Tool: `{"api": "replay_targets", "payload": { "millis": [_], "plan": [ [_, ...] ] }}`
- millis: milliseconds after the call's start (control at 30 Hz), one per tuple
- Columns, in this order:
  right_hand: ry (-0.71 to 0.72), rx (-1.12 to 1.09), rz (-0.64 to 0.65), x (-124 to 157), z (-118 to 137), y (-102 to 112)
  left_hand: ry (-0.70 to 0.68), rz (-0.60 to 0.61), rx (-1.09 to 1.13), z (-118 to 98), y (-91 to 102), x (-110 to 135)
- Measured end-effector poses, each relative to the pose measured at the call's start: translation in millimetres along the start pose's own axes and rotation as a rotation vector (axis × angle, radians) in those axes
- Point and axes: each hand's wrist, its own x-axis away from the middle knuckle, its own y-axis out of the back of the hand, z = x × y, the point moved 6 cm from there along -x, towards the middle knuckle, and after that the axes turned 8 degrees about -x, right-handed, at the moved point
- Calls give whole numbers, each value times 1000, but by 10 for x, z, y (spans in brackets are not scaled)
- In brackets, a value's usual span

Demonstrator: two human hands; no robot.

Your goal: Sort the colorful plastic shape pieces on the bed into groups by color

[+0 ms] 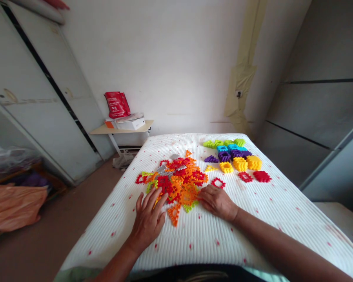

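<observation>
The pile [181, 176] of plastic pieces was spread mid-bed [253, 219]. The left hand [148, 219] was laid flat on its near edge, grip wide and empty. The right hand [216, 201] was curled onto its right edge; its grip could not be told.

Loose tiles [179, 180]: moulded plastic, smooth faces, toothed edges, slight sheen. Stacked tiles [235, 154]: same plastic, same finish. Bed cover [253, 219]: white woven cloth, matt, ribbed in fine parallel rows, printed with small red marks. Red bag [117, 104]: glossy, probably coated paper or plastic film; the view is too distant to settle which. Side table [122, 129]: pale wood-look top, matt. Cabinet doors [320, 105]: flat grey panels, smooth, dull.
</observation>
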Motion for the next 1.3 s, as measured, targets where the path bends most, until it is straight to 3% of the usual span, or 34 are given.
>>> {"api": "replay_targets", "payload": {
  "millis": [133,300,533,733,900,1067,1167,1300],
  "plan": [
    [-137,8,-2,-68,-71,-4,49,-46,23,42,28,8],
    [-277,-21,105,-164,-139,-106,105,-88,59,100,52,0],
    [-356,-74,106,-177,-268,-139,362,-151,229,377,-66,-20],
    [-246,-132,-22,-188,-291,-72,540,-214,331,572,-142,-24],
    [-141,-210,-151,-242,-245,102,702,-316,364,743,-161,-165],
    [-32,-142,-213,-191,-214,288,921,-431,398,992,-217,-254],
    [33,-2,-196,-93,-154,349,992,-460,394,1089,-270,-196],
    [150,98,-39,62,11,317,967,-449,377,1111,-319,-122]
  ]
}}
